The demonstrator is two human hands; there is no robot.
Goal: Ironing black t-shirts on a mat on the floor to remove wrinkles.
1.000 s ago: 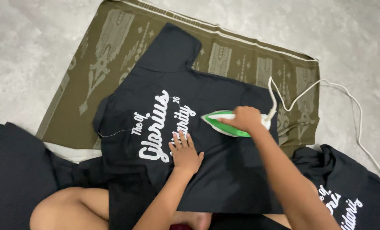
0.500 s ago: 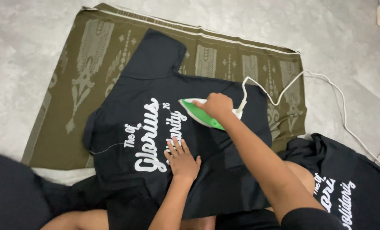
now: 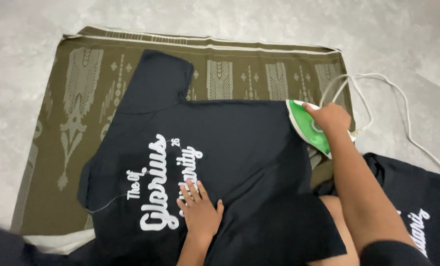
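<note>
Black T-shirt (image 3: 239,148) with white lettering lies flat on an olive patterned mat (image 3: 72,98) on the floor. Step in hand looks like ironing. Right hand (image 3: 331,118), fingers wrapped on the handle, holds a green iron (image 3: 306,125) at the shirt's right edge. Left hand (image 3: 198,213) presses flat, fingers spread, on the lower print, well apart from the iron. Next pass likely calls for gliding leftward across the fabric. White cord (image 3: 377,98) trails right.

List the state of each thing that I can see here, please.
black T-shirt: spread flat on mat, print facing up
green iron: gripped, at the shirt's right edge
right hand: closed on iron
left hand: flat on shirt
olive mat: laid out on floor
white cord: looped on floor
</note>
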